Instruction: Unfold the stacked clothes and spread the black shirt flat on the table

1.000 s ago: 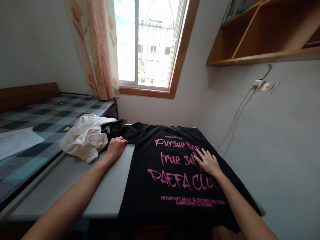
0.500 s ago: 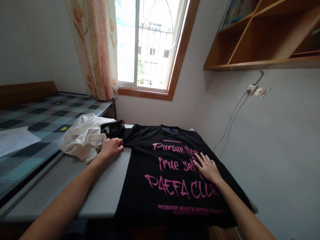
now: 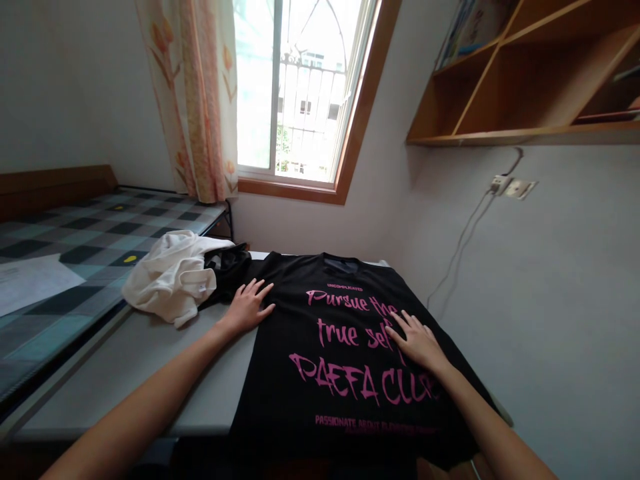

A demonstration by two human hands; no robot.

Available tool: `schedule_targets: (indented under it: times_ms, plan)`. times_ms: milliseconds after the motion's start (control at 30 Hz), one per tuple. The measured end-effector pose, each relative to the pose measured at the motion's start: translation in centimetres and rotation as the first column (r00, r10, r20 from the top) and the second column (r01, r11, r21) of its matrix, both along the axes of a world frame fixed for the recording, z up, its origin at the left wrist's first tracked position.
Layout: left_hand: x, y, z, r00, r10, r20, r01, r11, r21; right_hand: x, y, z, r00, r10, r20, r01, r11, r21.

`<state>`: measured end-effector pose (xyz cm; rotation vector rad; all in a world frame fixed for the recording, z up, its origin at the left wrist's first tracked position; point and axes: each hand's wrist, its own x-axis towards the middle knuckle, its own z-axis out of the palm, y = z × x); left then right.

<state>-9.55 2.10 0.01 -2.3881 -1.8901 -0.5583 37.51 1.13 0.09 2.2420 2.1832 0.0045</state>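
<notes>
A black T-shirt [image 3: 295, 320] with pink lettering lies spread face up, its collar toward the window and its hem hanging over the near edge of the white table [image 3: 200, 387]. My left hand [image 3: 249, 307] is open at the shirt's left side, by the sleeve, with fingers spread and touching the cloth. Flat on the printed chest rests my right hand [image 3: 417, 341], also open, covering some of the letters. Beyond my left hand sits a crumpled white garment [image 3: 170, 280], with a bunched black cloth [image 3: 227, 263] against it.
At the left stands a bed [image 3: 145, 213] with a checked cover and a paper sheet [image 3: 35, 280] on it. Ahead are a curtain [image 3: 200, 100] and a window [image 3: 305, 100]. A wooden shelf [image 3: 530, 87] overhangs the right wall, above a socket [image 3: 513, 187] with hanging cords.
My left hand has let go of the black sleeve, opened its fingers and shifted right onto the shirt's side edge. My right hand stays on the chest.
</notes>
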Motion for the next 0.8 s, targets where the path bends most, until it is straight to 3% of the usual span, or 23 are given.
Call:
schedule_targets:
  times_ms: [167, 300, 400, 567, 700, 800]
  plan:
    - [0.0, 0.1, 0.7, 0.998, 0.012, -0.06, -0.018, 0.993, -0.113, 0.6, 2.6, 1.4, 1.0, -0.015, -0.018, 0.016, 0.997, 0.073]
    - [1.0, 2.0, 2.5, 0.994, 0.093, -0.061, -0.097, 0.994, -0.059, 0.2, 6.0, 1.3, 0.999, -0.003, -0.032, 0.004, 0.999, 0.038]
    - [2.4, 4.6, 2.9, 0.993, 0.1, -0.066, -0.1, 0.995, -0.01, -1.1, 8.3, 0.7, 0.998, -0.017, -0.067, 0.017, 1.0, -0.001]
    - [4.4, 8.7, 1.8, 0.993, 0.078, -0.084, -0.086, 0.992, -0.097, -2.9, 10.6, 0.0, 0.994, -0.075, -0.085, 0.075, 0.997, -0.007]
    - [5.3, 10.6, 0.7, 0.989, 0.125, -0.075, -0.139, 0.962, -0.235, -2.6, 11.8, -0.2, 0.993, -0.089, -0.077, 0.087, 0.996, -0.022]
    - [5.7, 11.7, 0.2, 0.988, 0.135, -0.08, -0.152, 0.954, -0.26, -1.9, 12.8, -0.4, 0.994, -0.07, -0.081, 0.068, 0.997, -0.028]
